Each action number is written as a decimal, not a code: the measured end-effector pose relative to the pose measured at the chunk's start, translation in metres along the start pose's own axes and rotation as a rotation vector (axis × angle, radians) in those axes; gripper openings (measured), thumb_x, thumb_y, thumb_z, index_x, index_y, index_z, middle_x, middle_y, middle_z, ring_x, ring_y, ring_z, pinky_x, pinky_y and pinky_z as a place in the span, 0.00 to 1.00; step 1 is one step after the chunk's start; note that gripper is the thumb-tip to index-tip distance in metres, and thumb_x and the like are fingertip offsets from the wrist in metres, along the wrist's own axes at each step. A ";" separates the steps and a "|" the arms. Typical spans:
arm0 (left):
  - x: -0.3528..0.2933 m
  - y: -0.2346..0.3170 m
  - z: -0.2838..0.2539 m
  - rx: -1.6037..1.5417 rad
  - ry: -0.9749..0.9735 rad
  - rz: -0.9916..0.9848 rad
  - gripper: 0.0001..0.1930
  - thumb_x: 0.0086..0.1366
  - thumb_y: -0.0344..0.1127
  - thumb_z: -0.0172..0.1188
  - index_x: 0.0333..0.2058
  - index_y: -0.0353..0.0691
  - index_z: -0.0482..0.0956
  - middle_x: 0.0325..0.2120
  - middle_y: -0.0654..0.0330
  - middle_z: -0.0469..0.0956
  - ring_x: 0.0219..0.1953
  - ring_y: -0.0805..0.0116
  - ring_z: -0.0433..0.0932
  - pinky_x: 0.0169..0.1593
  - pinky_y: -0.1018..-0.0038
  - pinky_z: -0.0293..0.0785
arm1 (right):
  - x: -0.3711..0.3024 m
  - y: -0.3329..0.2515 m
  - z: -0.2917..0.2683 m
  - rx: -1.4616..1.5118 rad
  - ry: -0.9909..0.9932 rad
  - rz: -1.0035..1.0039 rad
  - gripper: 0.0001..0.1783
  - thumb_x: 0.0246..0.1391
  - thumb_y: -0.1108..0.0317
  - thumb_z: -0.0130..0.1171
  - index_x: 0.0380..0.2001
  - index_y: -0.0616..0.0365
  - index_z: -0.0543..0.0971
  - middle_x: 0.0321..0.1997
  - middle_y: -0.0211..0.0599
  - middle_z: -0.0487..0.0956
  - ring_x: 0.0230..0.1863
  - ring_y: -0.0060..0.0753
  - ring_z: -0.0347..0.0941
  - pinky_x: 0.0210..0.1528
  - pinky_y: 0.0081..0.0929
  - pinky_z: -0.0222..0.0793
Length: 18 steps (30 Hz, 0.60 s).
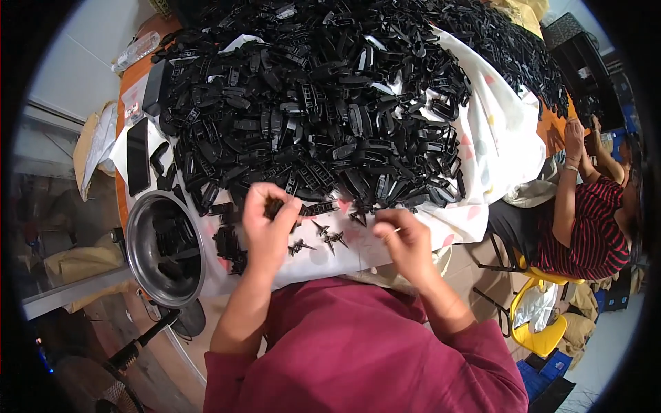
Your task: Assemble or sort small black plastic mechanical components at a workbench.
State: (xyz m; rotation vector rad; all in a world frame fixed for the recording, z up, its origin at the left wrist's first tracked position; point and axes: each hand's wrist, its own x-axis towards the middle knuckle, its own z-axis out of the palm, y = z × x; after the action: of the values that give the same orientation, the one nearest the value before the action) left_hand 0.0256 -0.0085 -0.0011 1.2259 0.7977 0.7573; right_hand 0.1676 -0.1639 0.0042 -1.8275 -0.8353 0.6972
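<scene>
My left hand (267,227) is closed around a small black plastic piece, mostly hidden by the fingers, at the near edge of a large heap of black slotted plastic pieces (310,103). To its right my right hand (410,248) hovers near the cloth's front edge with thumb and fingers pinched together. Whatever it may hold is too small to make out. Between the hands lie several small dark pointed parts (333,239) on the pale patterned cloth (506,138). A short row of black pieces (229,248) rests just left of my left wrist.
A metal bowl (160,294) with black pieces stands at the left edge, near a dark phone (138,157). A plastic bottle (138,51) lies at far left. Rightward, a person in a striped shirt (585,227) sits at another heap, near a yellow chair (540,337).
</scene>
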 end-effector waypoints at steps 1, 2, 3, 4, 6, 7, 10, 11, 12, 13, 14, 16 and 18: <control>0.008 0.003 0.002 0.102 0.021 0.027 0.04 0.55 0.25 0.55 0.30 0.37 0.71 0.24 0.65 0.72 0.25 0.79 0.70 0.28 0.81 0.68 | 0.002 0.013 -0.006 -0.034 0.125 0.015 0.08 0.50 0.75 0.57 0.35 0.65 0.75 0.28 0.32 0.75 0.29 0.19 0.70 0.33 0.17 0.67; 0.018 0.001 0.010 0.372 -0.019 0.240 0.03 0.53 0.24 0.56 0.25 0.35 0.71 0.22 0.63 0.71 0.22 0.72 0.72 0.28 0.78 0.69 | 0.007 0.011 -0.011 -0.151 0.194 -0.059 0.07 0.48 0.76 0.58 0.34 0.63 0.76 0.28 0.34 0.75 0.29 0.23 0.71 0.33 0.19 0.67; 0.022 0.007 0.022 0.701 -0.086 0.469 0.04 0.52 0.29 0.58 0.23 0.36 0.73 0.22 0.59 0.72 0.22 0.64 0.75 0.27 0.74 0.71 | 0.015 0.007 -0.015 -0.268 0.263 -0.134 0.07 0.47 0.76 0.58 0.33 0.61 0.76 0.29 0.35 0.75 0.29 0.27 0.71 0.32 0.20 0.67; 0.023 0.010 0.036 0.959 -0.156 0.390 0.06 0.53 0.33 0.58 0.23 0.37 0.75 0.23 0.57 0.73 0.23 0.60 0.75 0.28 0.72 0.72 | 0.028 0.000 -0.018 -0.445 0.321 -0.322 0.08 0.44 0.77 0.59 0.32 0.60 0.77 0.30 0.36 0.74 0.30 0.31 0.71 0.32 0.23 0.67; 0.022 0.013 0.053 1.219 -0.219 0.312 0.08 0.53 0.37 0.58 0.24 0.38 0.76 0.25 0.55 0.73 0.23 0.57 0.76 0.29 0.69 0.73 | 0.054 -0.008 -0.012 -0.704 0.355 -0.528 0.11 0.36 0.75 0.62 0.29 0.58 0.78 0.34 0.37 0.73 0.34 0.42 0.68 0.35 0.30 0.67; 0.026 0.012 0.062 1.282 -0.203 0.268 0.09 0.53 0.39 0.58 0.23 0.38 0.76 0.25 0.55 0.74 0.25 0.56 0.76 0.29 0.68 0.73 | 0.063 -0.014 -0.008 -0.778 0.323 -0.507 0.09 0.35 0.72 0.63 0.26 0.57 0.77 0.35 0.35 0.73 0.35 0.39 0.67 0.36 0.30 0.66; 0.028 0.013 0.064 1.263 -0.204 0.237 0.10 0.53 0.40 0.58 0.23 0.39 0.77 0.26 0.56 0.74 0.26 0.55 0.76 0.30 0.65 0.73 | 0.075 -0.017 -0.003 -0.881 0.194 -0.509 0.07 0.35 0.70 0.63 0.21 0.57 0.75 0.36 0.34 0.72 0.36 0.40 0.65 0.35 0.30 0.66; 0.028 0.013 0.061 1.182 -0.210 0.243 0.09 0.52 0.39 0.58 0.22 0.39 0.77 0.26 0.56 0.74 0.25 0.55 0.76 0.30 0.65 0.73 | 0.074 -0.016 -0.005 -0.879 0.194 -0.511 0.07 0.35 0.70 0.63 0.21 0.57 0.75 0.36 0.34 0.72 0.36 0.40 0.65 0.35 0.30 0.66; 0.028 0.009 0.057 1.156 -0.206 0.223 0.09 0.52 0.39 0.57 0.22 0.39 0.76 0.25 0.55 0.74 0.26 0.55 0.76 0.31 0.64 0.72 | 0.072 -0.015 -0.007 -0.908 0.119 -0.502 0.08 0.35 0.70 0.63 0.21 0.57 0.75 0.36 0.35 0.72 0.36 0.39 0.66 0.35 0.30 0.66; 0.028 0.007 0.054 1.160 -0.207 0.223 0.09 0.52 0.39 0.57 0.22 0.39 0.76 0.25 0.55 0.74 0.26 0.55 0.76 0.31 0.64 0.72 | 0.069 -0.016 -0.007 -0.934 0.044 -0.490 0.08 0.35 0.70 0.63 0.22 0.57 0.75 0.36 0.35 0.72 0.36 0.39 0.66 0.35 0.30 0.67; 0.027 0.005 0.051 1.096 -0.195 0.252 0.08 0.53 0.37 0.57 0.23 0.39 0.76 0.25 0.55 0.75 0.26 0.58 0.76 0.31 0.67 0.72 | 0.068 -0.013 -0.005 -0.953 0.045 -0.474 0.09 0.34 0.70 0.62 0.22 0.58 0.75 0.36 0.36 0.71 0.37 0.40 0.65 0.35 0.30 0.67; 0.024 0.006 0.046 1.032 -0.183 0.279 0.07 0.53 0.35 0.58 0.24 0.39 0.75 0.25 0.55 0.75 0.25 0.60 0.76 0.31 0.70 0.72 | 0.068 -0.018 -0.005 -0.884 0.107 -0.536 0.08 0.35 0.72 0.63 0.22 0.59 0.74 0.36 0.36 0.72 0.36 0.37 0.66 0.33 0.29 0.68; 0.016 0.008 0.040 0.539 -0.228 -0.025 0.04 0.53 0.30 0.58 0.28 0.37 0.75 0.24 0.57 0.76 0.24 0.70 0.74 0.29 0.74 0.70 | 0.069 -0.022 -0.006 -0.817 0.168 -0.597 0.08 0.36 0.73 0.63 0.21 0.60 0.74 0.36 0.36 0.73 0.35 0.34 0.68 0.32 0.28 0.68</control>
State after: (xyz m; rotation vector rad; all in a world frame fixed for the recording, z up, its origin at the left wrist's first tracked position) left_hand 0.0670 -0.0136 0.0112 1.7439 0.8530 0.3760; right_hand 0.2090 -0.1061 0.0199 -2.1062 -1.6056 -0.2289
